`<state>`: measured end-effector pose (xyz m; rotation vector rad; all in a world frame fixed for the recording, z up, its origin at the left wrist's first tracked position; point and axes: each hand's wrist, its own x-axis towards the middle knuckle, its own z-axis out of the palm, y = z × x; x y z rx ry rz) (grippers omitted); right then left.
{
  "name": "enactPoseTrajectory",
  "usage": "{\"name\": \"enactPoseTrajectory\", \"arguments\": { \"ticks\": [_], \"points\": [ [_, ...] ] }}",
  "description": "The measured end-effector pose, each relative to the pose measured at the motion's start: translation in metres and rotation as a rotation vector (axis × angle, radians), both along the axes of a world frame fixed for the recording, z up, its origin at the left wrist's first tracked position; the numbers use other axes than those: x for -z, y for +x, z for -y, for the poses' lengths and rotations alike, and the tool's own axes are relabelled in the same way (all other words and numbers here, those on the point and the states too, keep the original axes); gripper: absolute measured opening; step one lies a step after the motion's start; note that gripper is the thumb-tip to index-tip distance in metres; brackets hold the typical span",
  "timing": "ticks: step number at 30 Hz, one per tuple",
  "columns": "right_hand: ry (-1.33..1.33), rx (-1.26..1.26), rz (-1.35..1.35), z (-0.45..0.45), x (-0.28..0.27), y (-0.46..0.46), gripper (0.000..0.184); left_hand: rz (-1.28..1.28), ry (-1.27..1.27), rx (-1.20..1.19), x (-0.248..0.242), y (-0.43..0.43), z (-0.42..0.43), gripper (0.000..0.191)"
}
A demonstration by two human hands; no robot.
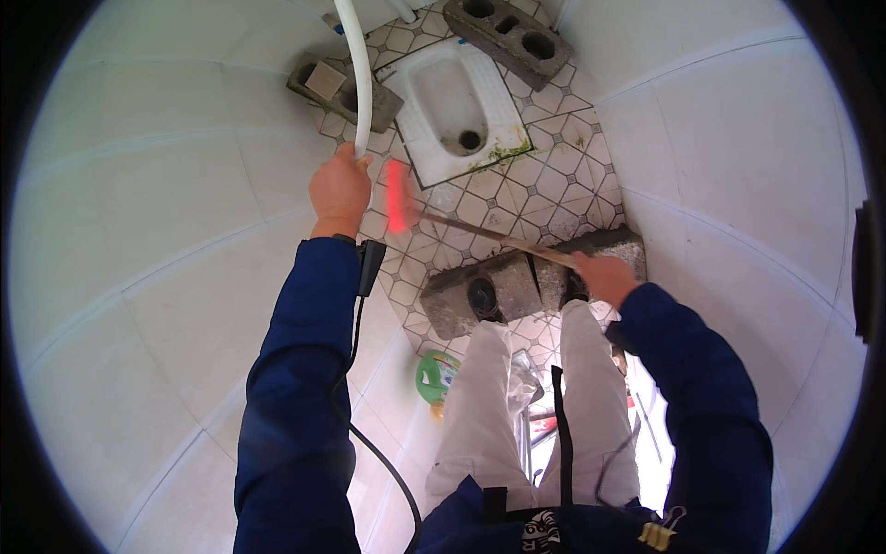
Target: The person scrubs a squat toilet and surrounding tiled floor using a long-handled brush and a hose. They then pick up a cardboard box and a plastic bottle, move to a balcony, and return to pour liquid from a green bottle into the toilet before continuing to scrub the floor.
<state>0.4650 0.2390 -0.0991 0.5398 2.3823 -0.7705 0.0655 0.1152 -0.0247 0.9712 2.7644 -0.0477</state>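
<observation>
My left hand (340, 188) grips the end of a white hose or pipe (361, 76) that runs up past the top of the view. In my right hand (606, 278) is the wooden handle (500, 239) of a brush with a red head (396, 197). The red head looks blurred over the patterned floor tiles (477, 215), left of and below the squat toilet (443, 90). This white ceramic pan has a dark drain hole, and green moss or algae grows along its lower right edge. Whether the bristles touch the floor, I cannot tell.
Hollow concrete blocks (509, 41) flank the pan; the left block (339, 97) carries a small tan piece. My shoes stand on rough blocks (457, 294). A green plastic container (430, 374) is by my leg. Pale walls (699, 138) close in on both sides. A black cable (387, 464) hangs beside my left arm.
</observation>
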Motion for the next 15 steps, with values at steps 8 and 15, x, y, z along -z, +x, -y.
{"name": "enactPoseTrajectory", "arguments": {
  "ticks": [8, 15],
  "points": [
    [0.48, -0.249, 0.301, -0.13, -0.097, 0.038, 0.037, 0.087, 0.052, 0.002, 0.004, 0.006, 0.0, 0.02],
    [0.398, -0.212, 0.296, -0.11, -0.143, 0.023, 0.043, 0.125, 0.025, -0.006, -0.001, 0.011, 0.005, 0.018]
  ]
}}
